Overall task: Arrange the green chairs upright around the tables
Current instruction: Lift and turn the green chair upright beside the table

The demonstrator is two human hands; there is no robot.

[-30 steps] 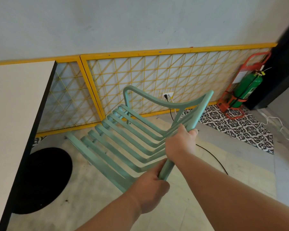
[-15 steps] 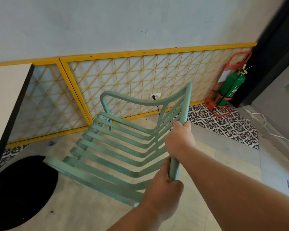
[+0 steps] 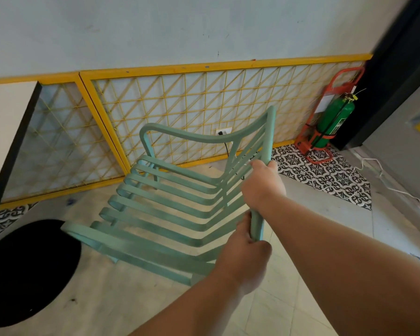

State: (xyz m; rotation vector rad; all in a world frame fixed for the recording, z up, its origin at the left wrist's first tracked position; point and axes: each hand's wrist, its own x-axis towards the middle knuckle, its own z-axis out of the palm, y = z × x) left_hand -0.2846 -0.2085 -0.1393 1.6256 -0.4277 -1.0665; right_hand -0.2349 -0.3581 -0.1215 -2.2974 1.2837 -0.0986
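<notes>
A green slatted chair (image 3: 165,209) fills the middle of the view, seat facing me and its backrest on the right. Both hands grip the backrest's top bar. My right hand (image 3: 262,185) holds it higher up, and my left hand (image 3: 245,253) holds it lower, near its end. The chair's legs are hidden under the seat, so I cannot tell whether they touch the floor. A white table with a black edge (image 3: 7,132) stands at the left, and its round black base (image 3: 27,270) lies on the floor just left of the chair.
A yellow lattice panel (image 3: 204,103) runs along the wall behind the chair, with a socket and a black cord (image 3: 224,141). A green fire extinguisher in a red stand (image 3: 332,122) sits at the right. White cables (image 3: 383,180) trail over the floor there.
The chair has swung round, its backrest more upright and nearer the table base. My view has shifted, and both hands have kept their grip on the top bar.
</notes>
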